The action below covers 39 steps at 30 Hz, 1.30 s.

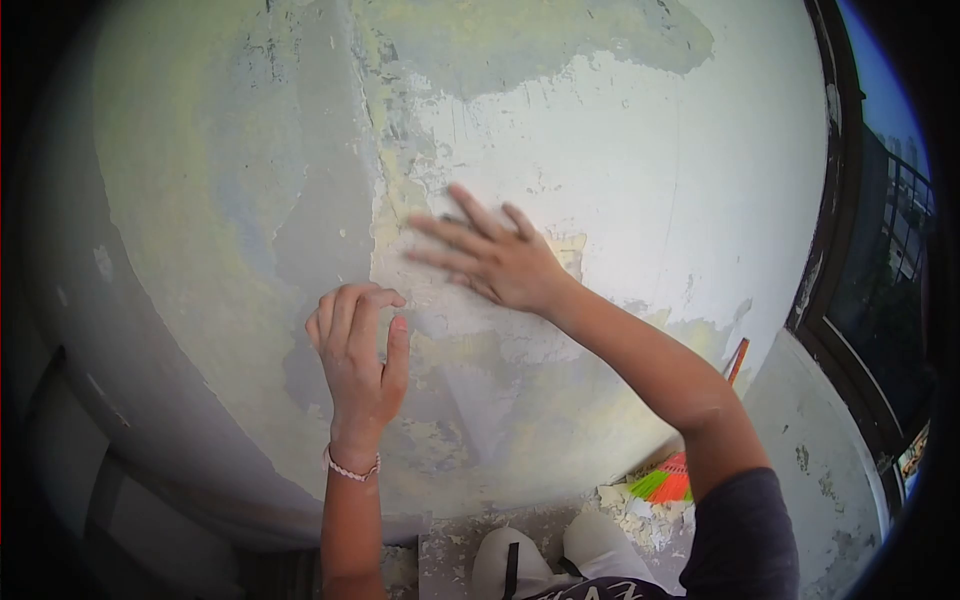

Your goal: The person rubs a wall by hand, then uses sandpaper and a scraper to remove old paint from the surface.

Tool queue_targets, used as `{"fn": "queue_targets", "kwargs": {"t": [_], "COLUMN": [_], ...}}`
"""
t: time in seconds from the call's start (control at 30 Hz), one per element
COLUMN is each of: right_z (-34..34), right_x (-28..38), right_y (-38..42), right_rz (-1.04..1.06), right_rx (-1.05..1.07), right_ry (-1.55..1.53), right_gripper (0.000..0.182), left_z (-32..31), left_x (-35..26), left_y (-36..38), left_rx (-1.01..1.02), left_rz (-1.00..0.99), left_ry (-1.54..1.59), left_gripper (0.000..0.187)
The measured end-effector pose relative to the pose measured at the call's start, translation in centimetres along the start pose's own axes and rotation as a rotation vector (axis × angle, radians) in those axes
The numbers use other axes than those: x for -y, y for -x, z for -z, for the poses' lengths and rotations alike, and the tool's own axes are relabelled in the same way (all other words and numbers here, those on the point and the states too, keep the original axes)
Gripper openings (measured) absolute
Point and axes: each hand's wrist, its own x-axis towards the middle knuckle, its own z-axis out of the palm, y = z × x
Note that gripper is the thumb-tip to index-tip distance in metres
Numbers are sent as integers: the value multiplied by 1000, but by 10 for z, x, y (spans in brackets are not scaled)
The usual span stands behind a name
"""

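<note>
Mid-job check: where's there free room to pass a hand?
Along the wall's white stretch, between the right hand and the window frame. It's crowded low down: flakes and the broom take up the floor right of the knees.

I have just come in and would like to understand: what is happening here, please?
A person is at a patchy, peeling wall. The right hand is raised before it, spread and blurred; the left hand is lower, loosely curled. Whether either touches the wall is unclear. A broom is down to the right, beside loose flakes.
</note>
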Motion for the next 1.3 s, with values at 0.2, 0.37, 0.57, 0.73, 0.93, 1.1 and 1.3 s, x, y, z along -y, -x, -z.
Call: {"fn": "queue_targets", "kwargs": {"t": [0.2, 0.37, 0.57, 0.73, 0.93, 1.1, 1.3], "right_z": [23, 59, 55, 39, 1, -3, 30], "right_x": [-53, -86, -71, -22, 30, 18, -6], "right_y": [-24, -127, -197, -121, -22, -45, -143], "right_rz": [461, 66, -281, -58, 193, 294, 38], "right_rx": [-71, -271, -468, -208, 171, -61, -173], "right_ry": [383, 293, 243, 118, -38, 420, 252], "right_gripper": [56, 54, 52, 58, 63, 59, 57], "left_z": [30, 36, 36, 34, 32, 46, 55], "left_x": [-1, 6, 11, 14, 6, 8, 17], "left_y": [-13, -9, -1, 9, 18, 19, 5], "left_rx": [121, 130, 134, 72, 97, 213, 245], "left_rz": [-29, -2, 57, 121, 129, 70, 109], "left_ry": [-84, -79, -77, -29, -10, -87, -130], "left_gripper": [20, 21, 16, 19, 18, 19, 21]}}
